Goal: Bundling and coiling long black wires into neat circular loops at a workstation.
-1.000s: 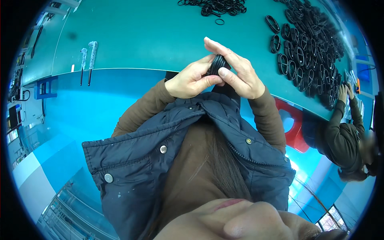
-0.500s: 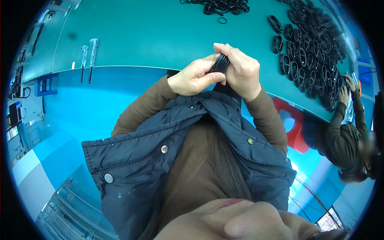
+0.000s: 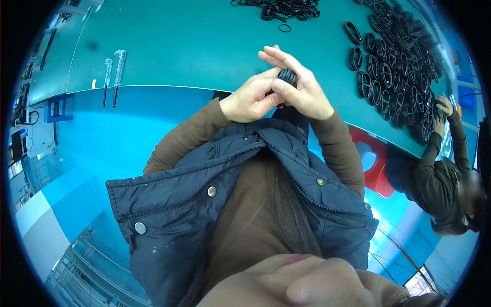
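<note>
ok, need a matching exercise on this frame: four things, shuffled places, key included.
1. black cable coil
2. loose black ring
3. wrapped rods
4. red plastic seat

A. sticking out past the green table's near edge
B. below table level, at right
C. between left hand and right hand
D. flat on the tabletop, by itself

Pairs: 1-C, 2-D, 3-A, 4-B

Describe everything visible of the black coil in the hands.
The black coil is a compact bundle of smooth, slightly shiny strands, rubbery or plastic-looking, packed side by side. It is held between the left hand and the right hand, in view near the front edge of the green table. The hands partly hide it; whether it is tied, I cannot tell.
</note>
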### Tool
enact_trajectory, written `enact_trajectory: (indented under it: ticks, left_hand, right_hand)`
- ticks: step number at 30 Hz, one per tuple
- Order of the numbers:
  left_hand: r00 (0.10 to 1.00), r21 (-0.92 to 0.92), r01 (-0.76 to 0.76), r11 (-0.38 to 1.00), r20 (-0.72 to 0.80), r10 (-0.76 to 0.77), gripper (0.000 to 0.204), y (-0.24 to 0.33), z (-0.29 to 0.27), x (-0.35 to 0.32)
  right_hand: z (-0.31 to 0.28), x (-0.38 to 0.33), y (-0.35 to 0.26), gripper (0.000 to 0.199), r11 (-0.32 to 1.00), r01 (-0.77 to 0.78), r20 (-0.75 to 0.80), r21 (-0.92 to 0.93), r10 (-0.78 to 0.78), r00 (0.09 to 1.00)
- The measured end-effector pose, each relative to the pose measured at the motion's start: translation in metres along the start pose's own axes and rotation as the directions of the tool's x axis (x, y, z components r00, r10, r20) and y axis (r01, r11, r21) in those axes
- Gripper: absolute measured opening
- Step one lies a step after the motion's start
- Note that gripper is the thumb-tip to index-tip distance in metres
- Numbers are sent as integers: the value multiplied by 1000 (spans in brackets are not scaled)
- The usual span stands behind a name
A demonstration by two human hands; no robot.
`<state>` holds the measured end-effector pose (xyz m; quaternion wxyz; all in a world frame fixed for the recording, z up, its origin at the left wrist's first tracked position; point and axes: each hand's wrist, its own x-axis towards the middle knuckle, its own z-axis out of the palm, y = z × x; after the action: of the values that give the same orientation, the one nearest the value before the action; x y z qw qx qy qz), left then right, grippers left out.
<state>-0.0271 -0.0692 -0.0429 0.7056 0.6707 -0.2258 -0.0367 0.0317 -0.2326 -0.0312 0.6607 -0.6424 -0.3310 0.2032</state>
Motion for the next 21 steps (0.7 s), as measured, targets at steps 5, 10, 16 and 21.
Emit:
enact_trajectory:
  ticks: [5,10,16,21]
  left_hand:
    - [1000,99,2,995,25,-4,9,-6,-4,-3]
    - [986,137,138,981,71,-149,9,-14,-14,-4]
    - [968,-128,252,959,33,-250,12,-24,-26,3]
    - [974,-221,179,959,-99,-204,15,-27,-55,7]
  right_hand:
    - [11,5,18,42,949,208,-3,-239,-215,977]
    - [18,7,24,43,995,77,-64,-70,-81,995]
    - [-11,33,32,38,981,-130,36,142,126,991]
    - [-55,80,75,22,614,59,-169,-787,-307,936]
